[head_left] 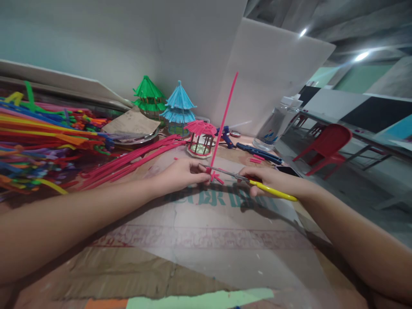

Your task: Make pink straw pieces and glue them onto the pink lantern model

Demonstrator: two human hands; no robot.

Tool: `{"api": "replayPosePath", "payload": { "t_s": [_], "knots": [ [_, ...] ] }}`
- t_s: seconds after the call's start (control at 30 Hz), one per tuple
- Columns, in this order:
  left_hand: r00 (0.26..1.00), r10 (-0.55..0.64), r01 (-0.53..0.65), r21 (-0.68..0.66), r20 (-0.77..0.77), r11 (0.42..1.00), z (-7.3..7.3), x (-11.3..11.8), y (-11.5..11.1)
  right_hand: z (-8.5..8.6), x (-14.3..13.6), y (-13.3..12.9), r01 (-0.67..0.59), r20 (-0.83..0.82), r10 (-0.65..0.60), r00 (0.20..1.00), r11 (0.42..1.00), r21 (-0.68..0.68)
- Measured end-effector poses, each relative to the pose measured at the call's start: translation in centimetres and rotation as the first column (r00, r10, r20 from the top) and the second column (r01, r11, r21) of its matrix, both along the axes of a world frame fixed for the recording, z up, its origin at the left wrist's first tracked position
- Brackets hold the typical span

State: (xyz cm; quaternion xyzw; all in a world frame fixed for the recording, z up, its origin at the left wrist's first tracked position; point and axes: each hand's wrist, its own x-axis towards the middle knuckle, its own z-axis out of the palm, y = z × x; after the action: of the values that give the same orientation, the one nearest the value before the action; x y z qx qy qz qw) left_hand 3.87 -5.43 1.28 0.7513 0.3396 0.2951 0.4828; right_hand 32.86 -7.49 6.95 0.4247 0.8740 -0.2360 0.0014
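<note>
My left hand (188, 172) pinches the lower end of a long pink stick (228, 107), which stands up at a slight tilt. In my right hand (257, 178) are scissors with yellow handles (277, 192), their blades reaching left to the stick's lower end. Short pink pieces (218, 177) lie just beside my left fingertips. Behind them stands a small pavilion model with a pink roof (202, 128). Whether the blades touch the stick is too small to tell.
Blue (179, 103) and green pavilion models (149, 90) stand behind. Colourful sticks (41, 133) fill the left, with pink ones (138, 159) beside them. A glue gun (227, 136), dark blue tool (259, 153) and clear bottle (275, 124) are at the back right.
</note>
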Motion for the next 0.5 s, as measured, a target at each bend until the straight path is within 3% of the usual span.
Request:
{"api": "replayPosePath", "payload": {
  "t_s": [0.5],
  "knots": [
    [1.0,-0.007,0.006,-0.051,-0.002,0.999,0.19,0.02,-0.08,-0.14,-0.14,0.27,0.015,0.012,-0.015,1.0,1.0,-0.006]
  ]
}}
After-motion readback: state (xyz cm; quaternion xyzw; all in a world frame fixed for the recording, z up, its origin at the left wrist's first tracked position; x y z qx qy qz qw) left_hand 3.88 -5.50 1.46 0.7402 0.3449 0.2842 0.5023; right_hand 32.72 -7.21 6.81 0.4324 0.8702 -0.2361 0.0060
